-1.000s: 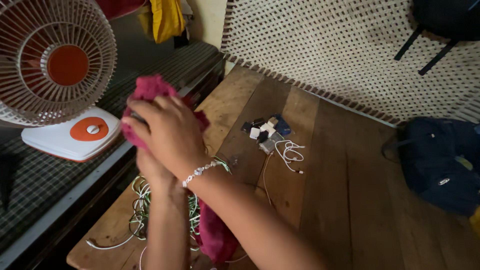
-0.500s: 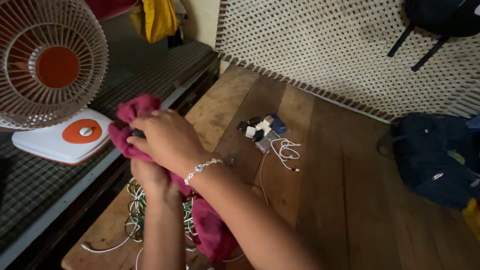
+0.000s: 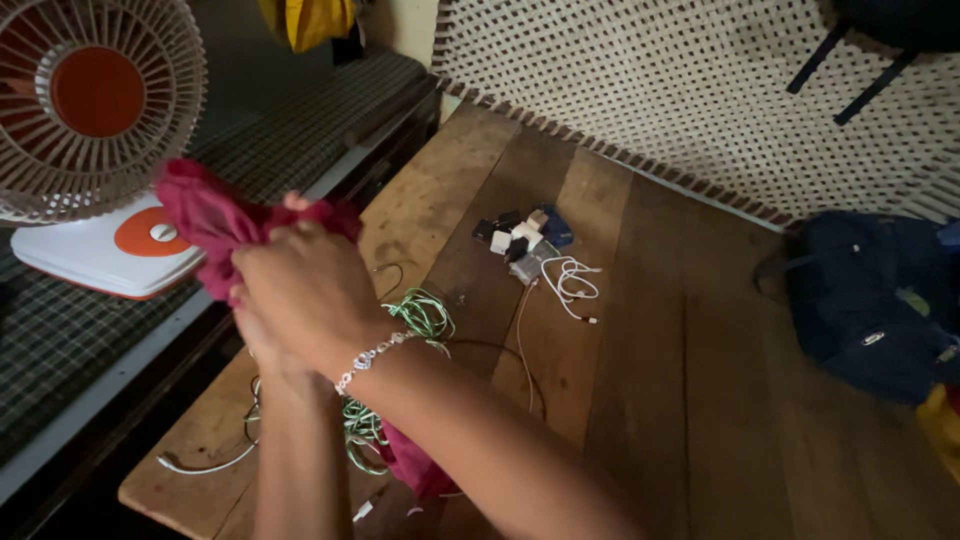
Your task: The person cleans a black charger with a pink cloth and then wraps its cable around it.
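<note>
Both hands, the right hand (image 3: 300,290) over the left hand (image 3: 262,335), grip a red cloth (image 3: 205,222) (bunched) above green cables (image 3: 420,312) on the desk (image 3: 640,330).

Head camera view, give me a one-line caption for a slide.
Both hands, right hand over left hand, bunch a magenta cloth above tangled cables on a wooden table.

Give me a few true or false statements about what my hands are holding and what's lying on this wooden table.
1. Both hands grip a pink cloth. True.
2. The fan stands on the wooden table. False: it stands beside it, on a checked surface.
3. A green cable bundle lies below the hands. True.
4. The white cable is coiled around the right wrist. False: it lies on the table near small adapters.
</note>
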